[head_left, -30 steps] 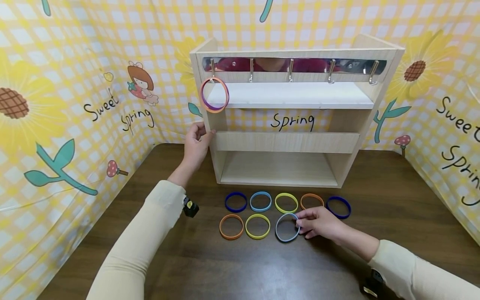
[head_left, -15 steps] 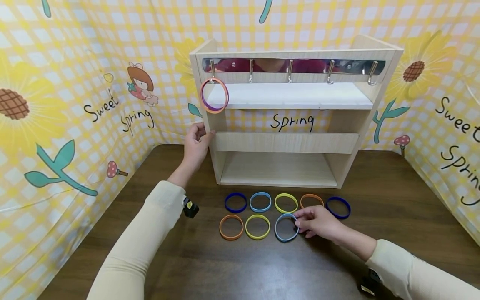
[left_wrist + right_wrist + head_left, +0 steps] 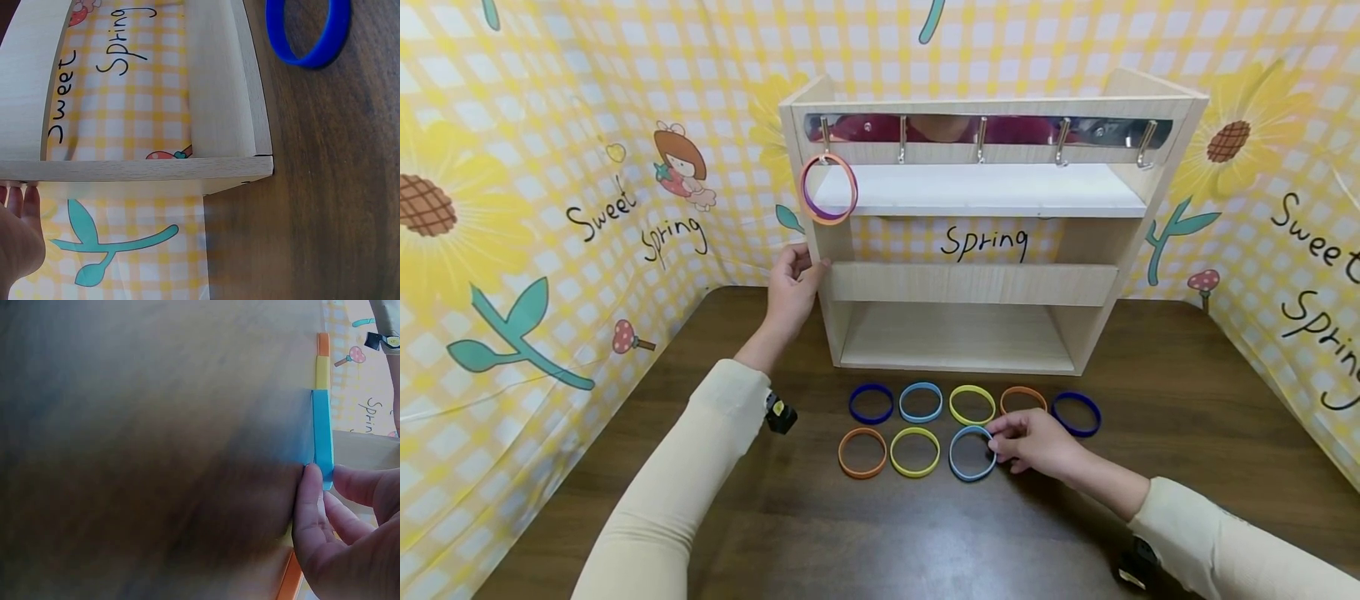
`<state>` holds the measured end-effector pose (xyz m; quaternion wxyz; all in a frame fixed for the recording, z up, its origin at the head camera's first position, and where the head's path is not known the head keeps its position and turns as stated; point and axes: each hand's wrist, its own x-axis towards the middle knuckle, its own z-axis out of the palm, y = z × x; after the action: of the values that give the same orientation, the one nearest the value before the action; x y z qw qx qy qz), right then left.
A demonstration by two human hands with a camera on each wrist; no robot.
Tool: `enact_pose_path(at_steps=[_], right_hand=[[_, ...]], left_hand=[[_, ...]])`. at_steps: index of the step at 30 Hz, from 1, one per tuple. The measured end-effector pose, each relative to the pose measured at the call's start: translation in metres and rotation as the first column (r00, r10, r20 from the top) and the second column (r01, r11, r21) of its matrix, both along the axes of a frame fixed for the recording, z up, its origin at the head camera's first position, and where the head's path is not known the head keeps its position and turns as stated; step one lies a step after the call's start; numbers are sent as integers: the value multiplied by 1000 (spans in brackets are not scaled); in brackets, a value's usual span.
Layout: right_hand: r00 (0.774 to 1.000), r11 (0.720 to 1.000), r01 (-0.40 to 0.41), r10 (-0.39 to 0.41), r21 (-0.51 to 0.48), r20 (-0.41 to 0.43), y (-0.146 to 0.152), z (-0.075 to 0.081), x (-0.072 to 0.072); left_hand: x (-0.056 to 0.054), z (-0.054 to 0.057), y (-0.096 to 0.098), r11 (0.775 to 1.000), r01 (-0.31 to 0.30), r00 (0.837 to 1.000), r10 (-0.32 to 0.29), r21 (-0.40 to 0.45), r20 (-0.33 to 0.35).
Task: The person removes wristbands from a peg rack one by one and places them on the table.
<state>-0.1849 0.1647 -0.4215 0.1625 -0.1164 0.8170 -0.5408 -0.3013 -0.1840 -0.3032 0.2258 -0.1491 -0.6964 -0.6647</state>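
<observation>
My left hand (image 3: 793, 287) holds the left side panel of a pale wooden shelf (image 3: 973, 284), thumb at its front edge; in the left wrist view the fingers (image 3: 30, 203) touch the panel's outer face. With thumb and fingertips, my right hand (image 3: 1039, 446) pinches the right rim of a light blue wristband (image 3: 953, 462) at the table's surface. The right wrist view shows this band edge-on between thumb and fingers. Left of it lie a yellow wristband (image 3: 896, 464) and an orange wristband (image 3: 842, 464). An orange and a purple wristband (image 3: 853, 208) hang together from the leftmost hook.
Behind the front row lie a dark blue (image 3: 853, 412), a light blue (image 3: 903, 411), a yellow (image 3: 953, 411), a partly hidden orange (image 3: 1004, 398) and another dark blue wristband (image 3: 1096, 425). A metal strip (image 3: 943, 129) with several hooks crosses the shelf's top. Patterned cloth (image 3: 647, 67) surrounds the table.
My right hand has shifted very slightly to the left with the light blue wristband. The left hand stays at the shelf's side.
</observation>
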Motion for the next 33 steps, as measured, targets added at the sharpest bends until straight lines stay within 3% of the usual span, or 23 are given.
enact_pose_path(at_steps=[13, 24, 33], right_hand=[[1000, 1000, 0, 0, 16, -11, 3, 8, -2], [1000, 997, 3, -4, -78, -11, -6, 34, -13], [993, 986, -33, 14, -162, -114, -33, 58, -28]], left_hand=[[-1, 1, 0, 1000, 22, 1000, -22, 4, -8], [-1, 0, -1, 1000, 19, 1000, -18, 6, -20], [1, 0, 0, 1000, 3, 1000, -3, 3, -12]])
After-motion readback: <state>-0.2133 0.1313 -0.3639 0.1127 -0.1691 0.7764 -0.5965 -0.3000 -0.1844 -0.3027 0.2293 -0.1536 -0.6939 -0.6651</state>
